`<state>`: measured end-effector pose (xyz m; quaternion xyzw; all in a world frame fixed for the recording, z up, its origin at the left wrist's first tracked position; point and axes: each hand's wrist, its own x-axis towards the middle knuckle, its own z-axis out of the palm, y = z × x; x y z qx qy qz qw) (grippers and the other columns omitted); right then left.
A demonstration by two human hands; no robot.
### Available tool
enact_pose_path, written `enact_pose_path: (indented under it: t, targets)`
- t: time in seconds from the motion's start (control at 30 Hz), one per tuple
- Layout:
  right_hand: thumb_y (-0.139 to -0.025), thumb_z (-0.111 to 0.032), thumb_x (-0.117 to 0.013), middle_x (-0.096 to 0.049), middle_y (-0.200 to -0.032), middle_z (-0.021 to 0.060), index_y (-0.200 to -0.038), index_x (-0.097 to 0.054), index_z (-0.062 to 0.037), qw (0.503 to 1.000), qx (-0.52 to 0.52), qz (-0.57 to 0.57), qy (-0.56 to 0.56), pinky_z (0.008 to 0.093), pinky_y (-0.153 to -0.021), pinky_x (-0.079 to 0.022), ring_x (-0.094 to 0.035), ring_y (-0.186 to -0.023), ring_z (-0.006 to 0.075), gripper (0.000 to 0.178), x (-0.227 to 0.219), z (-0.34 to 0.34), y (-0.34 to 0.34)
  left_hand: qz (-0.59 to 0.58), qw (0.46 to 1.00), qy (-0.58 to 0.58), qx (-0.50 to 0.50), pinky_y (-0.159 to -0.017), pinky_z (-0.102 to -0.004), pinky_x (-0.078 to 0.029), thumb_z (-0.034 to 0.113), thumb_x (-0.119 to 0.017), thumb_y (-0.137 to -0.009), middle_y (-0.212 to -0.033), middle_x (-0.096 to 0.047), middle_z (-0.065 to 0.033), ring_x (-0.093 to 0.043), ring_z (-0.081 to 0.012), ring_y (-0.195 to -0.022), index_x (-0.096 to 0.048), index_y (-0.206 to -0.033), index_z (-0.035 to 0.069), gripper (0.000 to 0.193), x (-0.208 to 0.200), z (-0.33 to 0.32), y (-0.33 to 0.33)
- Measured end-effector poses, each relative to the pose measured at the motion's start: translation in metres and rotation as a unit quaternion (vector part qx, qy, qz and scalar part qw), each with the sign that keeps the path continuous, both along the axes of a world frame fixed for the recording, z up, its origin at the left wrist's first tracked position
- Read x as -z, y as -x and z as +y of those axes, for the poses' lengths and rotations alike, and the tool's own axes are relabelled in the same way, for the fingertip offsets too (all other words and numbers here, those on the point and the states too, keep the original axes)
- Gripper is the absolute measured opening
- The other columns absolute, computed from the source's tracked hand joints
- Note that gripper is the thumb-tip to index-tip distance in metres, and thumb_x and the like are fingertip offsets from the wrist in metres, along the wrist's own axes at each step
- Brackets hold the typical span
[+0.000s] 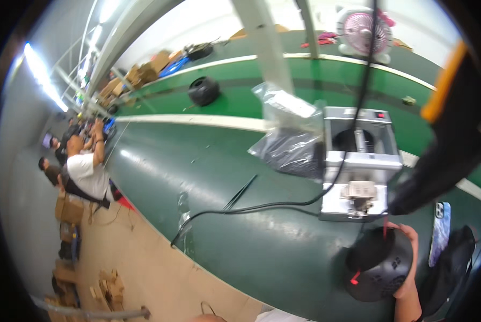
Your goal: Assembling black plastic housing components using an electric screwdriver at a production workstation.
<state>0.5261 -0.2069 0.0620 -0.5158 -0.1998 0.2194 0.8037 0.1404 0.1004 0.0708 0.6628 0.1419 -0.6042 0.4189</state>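
Note:
My right hand (408, 252) is wrapped round the right side of a rounded black plastic housing (377, 287) with a dark open mouth, slots and small holes. A red wire end (355, 278) shows on its near side, and a thin red wire rises from its top. The housing is held over the green bench, just in front of a silver-and-white bench machine (353, 161) with a red switch. A sliver of skin shows at the lower edge, too little to make out; no fingers of my left hand show.
A black cable (262, 206) crosses the bench near tweezers (240, 192). A clear plastic bag (289, 134) lies beside the machine; a phone (439, 233) and black pouch (450, 268) are at right. A blurred black-and-orange shape (450, 118) hangs close. Behind are a black housing (203, 91), a pink fan (361, 33) and co-workers.

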Motion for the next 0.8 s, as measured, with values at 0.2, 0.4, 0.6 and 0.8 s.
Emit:
enact_pose_path:
  t: [0.2,0.4,0.6,0.8]
  targets:
    - [-0.046,-0.064,-0.097,-0.043,-0.151,0.0191,-0.151,-0.027,-0.0005,0.997,-0.045,-0.061,0.014,0.0414,-0.112,-0.041,-0.049,-0.135,0.0273,0.141,-0.008,0.010,-0.008,-0.409,0.911,-0.047,-0.009,-0.098,-0.0459,-0.049,0.034,-0.080,-0.081,-0.126,-0.066,-0.0214,-0.063,-0.0391,-0.115,-0.067,-0.121,0.003,0.052,-0.101,0.024,-0.111]
    - [-0.061,-0.051,-0.096,-0.043,-0.149,0.0158,-0.153,-0.025,-0.0013,0.992,-0.105,-0.060,-0.033,0.0395,-0.113,-0.040,-0.048,-0.136,0.0256,0.127,-0.027,0.017,-0.006,-0.553,0.824,0.029,0.121,-0.074,-0.0358,-0.051,0.037,-0.074,-0.092,-0.099,-0.071,-0.0154,-0.067,-0.0283,-0.082,-0.069,-0.113,0.000,0.043,-0.216,0.006,-0.212]
    - [-0.067,-0.035,-0.094,-0.049,-0.143,0.0143,-0.151,-0.030,-0.0046,0.993,-0.066,-0.092,-0.033,0.0400,-0.114,-0.038,-0.049,-0.135,0.0247,0.110,-0.016,0.000,-0.002,-0.817,0.558,-0.144,0.019,-0.062,-0.0324,-0.046,0.020,-0.081,-0.075,-0.072,-0.063,-0.0084,-0.057,-0.0234,-0.062,-0.062,-0.075,0.001,0.027,-0.188,-0.046,-0.314]
    - [-0.060,-0.032,-0.098,-0.055,-0.136,0.0136,-0.145,-0.041,-0.0038,0.974,-0.060,-0.200,0.084,0.0381,-0.110,-0.042,-0.055,-0.127,0.0239,0.106,-0.047,0.001,0.010,-0.870,0.390,0.044,-0.299,-0.067,-0.0231,-0.045,0.024,-0.084,-0.084,-0.095,-0.058,-0.0028,-0.055,-0.0090,-0.077,-0.052,-0.111,0.003,0.046,-0.202,-0.069,-0.331]
